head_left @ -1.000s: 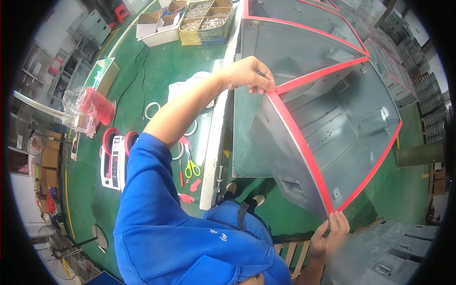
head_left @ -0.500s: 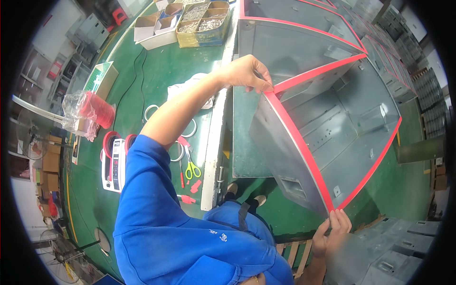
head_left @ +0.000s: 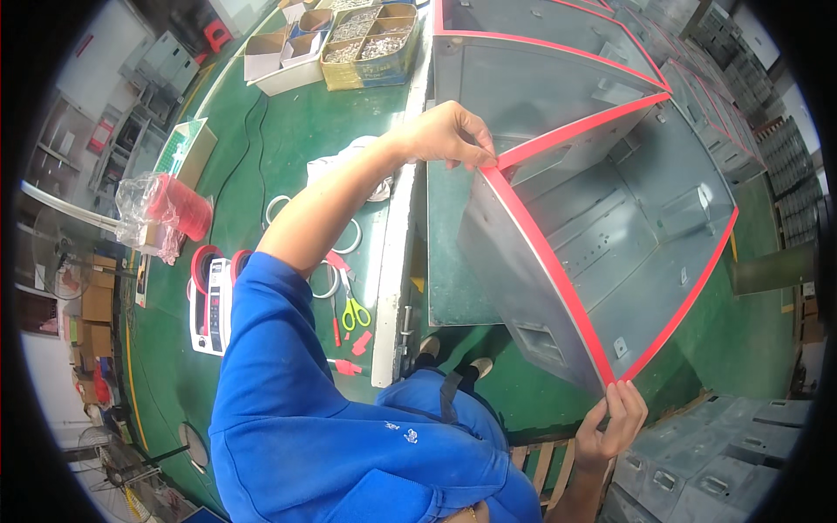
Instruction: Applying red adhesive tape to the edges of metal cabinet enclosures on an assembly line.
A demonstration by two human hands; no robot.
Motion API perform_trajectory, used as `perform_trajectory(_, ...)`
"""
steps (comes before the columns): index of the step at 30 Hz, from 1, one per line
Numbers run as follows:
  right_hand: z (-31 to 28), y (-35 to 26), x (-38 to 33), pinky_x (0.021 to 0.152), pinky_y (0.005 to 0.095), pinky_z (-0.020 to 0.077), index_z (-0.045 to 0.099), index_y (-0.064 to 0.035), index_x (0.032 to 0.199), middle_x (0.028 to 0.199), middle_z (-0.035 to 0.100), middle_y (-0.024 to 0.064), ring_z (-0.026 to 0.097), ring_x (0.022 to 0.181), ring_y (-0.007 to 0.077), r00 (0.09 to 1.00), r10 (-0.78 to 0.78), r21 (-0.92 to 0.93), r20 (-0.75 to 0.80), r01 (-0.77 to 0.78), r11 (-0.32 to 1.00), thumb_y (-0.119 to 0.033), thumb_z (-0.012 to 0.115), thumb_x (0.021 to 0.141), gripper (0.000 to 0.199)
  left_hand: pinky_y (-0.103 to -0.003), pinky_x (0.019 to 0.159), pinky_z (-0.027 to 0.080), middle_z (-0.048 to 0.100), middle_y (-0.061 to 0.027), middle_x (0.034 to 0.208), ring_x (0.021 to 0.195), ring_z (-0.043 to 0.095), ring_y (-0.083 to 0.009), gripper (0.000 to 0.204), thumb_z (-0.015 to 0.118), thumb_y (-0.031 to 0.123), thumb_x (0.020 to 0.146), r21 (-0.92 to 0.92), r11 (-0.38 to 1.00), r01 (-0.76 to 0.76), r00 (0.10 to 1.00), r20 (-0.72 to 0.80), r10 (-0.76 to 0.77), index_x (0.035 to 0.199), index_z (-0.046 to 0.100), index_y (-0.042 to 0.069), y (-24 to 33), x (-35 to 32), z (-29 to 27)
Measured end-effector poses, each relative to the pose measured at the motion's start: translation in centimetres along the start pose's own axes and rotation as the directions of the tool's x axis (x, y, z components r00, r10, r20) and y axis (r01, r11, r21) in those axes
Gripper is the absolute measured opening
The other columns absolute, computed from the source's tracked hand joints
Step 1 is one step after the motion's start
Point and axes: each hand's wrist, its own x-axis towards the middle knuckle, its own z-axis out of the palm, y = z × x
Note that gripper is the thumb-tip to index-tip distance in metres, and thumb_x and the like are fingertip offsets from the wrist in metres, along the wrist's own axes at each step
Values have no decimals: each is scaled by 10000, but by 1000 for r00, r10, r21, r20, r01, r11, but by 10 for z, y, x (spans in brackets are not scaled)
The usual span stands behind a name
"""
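Note:
A grey sheet-metal box stands tilted with its open side toward me, a strip of red tape running round its rim. At the upper near corner, my left hand pinches the tape between thumb and fingertips. My right hand is at the bottom corner, its curled fingers closed on the tape where two edges meet. What lies under the fingertips is hidden at both corners. Between the hands the tape lies along the edge of the box's left wall.
To the left is a green worktable with a white tape dispenser, green-handled scissors, tape scraps, a wrapped red roll and a divided carton of small metal parts. More red-edged boxes stand beyond; grey boxes at lower right.
Both hands stay at their corners of the box, with only a slight shift of the whole view.

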Motion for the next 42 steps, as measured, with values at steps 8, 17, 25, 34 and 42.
perform_trajectory(8, 0, 0, -1, 735, 390, 473, 579, 60, 942, 950, 552, 162, 543, 895, 327, 1000, 6, 5, 2, -6, 1000, 133, 529, 696, 261, -207, 494, 452, 593, -20, 860, 634, 569, -78, 104, 685, 128, 725, 0, 999, -33, 999, -24, 33, 783, 664, 44, 1, -2, 2)
perform_trajectory(17, 1, -1, 0, 734, 385, 480, 578, 66, 935, 949, 554, 168, 551, 885, 328, 1000, -5, 8, -18, 5, 1000, 125, 530, 708, 239, -235, 482, 453, 607, -26, 848, 650, 577, -101, 141, 674, 162, 727, 59, 988, -142, 986, -84, 146, 781, 655, 33, -6, -4, 7)
perform_trajectory(25, 0, 10, -2, 742, 365, 482, 599, 46, 910, 929, 576, 146, 574, 868, 304, 999, -18, 43, -35, 19, 999, 86, 553, 689, 230, -210, 456, 419, 606, -29, 758, 634, 556, -83, 146, 643, 107, 758, -35, 997, -63, 989, -136, 57, 864, 610, 12, -8, -9, 17)
perform_trajectory(34, 6, 75, -9, 714, 349, 505, 568, -2, 889, 924, 597, 123, 586, 824, 273, 973, -208, 469, -103, 232, 852, 24, 495, 677, 226, -202, 567, 422, 609, -39, 785, 616, 512, -78, 189, 620, 91, 772, -290, 956, -45, 943, -328, -55, 929, 616, -15, -15, -13, 38)
perform_trajectory(42, 24, 140, 9, 709, 339, 504, 587, -44, 893, 901, 577, 84, 570, 849, 245, 871, -429, 536, -239, 487, 690, -20, 504, 689, 222, -229, 745, 442, 599, -60, 962, 812, 538, -99, 332, 569, 224, 849, -304, 953, 1, 778, -598, -192, 1058, 584, -34, 4, -30, 75)
